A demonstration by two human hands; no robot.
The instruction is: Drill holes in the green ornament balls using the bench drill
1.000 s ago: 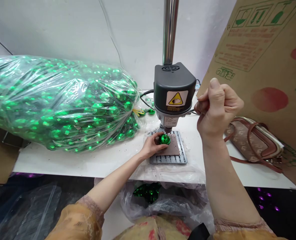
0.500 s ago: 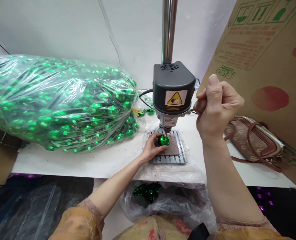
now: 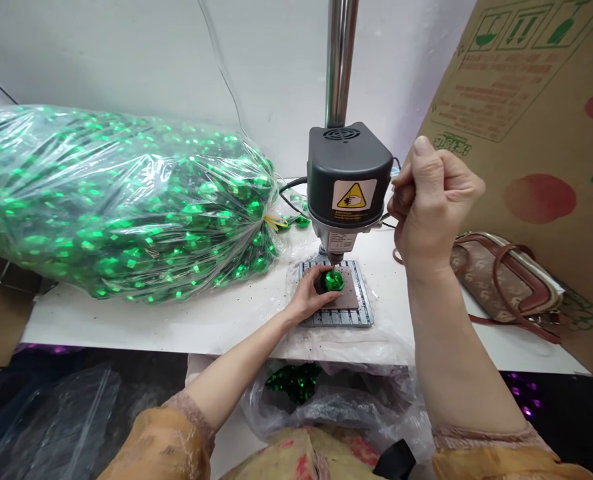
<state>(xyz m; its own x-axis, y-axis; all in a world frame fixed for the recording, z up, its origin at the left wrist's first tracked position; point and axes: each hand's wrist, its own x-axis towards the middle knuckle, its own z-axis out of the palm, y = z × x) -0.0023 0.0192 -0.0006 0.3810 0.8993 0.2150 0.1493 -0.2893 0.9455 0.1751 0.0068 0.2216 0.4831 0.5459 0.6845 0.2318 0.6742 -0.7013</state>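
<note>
Between the thumb and fingers of my left hand [image 3: 310,295] is a shiny green faceted ball [image 3: 334,281], held on a brown board [image 3: 349,293] over the slotted metal base [image 3: 363,317]. Directly above the ball is the bit of a small drill press [image 3: 350,170]; whether the tip has entered the ball I cannot tell. My right hand [image 3: 433,193] is closed in a fist, thumb up, at the right side of the drill head. What its fingers wrap round is hidden, though a lever end seems to run toward it.
A clear bag of green balls [image 3: 141,207], tied with yellow, lies on the left of the white table [image 3: 176,327]. A patterned handbag [image 3: 506,280] and a large cardboard box [image 3: 536,173] stand at right. An open plastic bag [image 3: 346,407] with green pieces hangs at the front edge.
My left hand and the green ball have shifted slightly right, under the bit. My right fist stays beside the drill head, almost unmoved.
</note>
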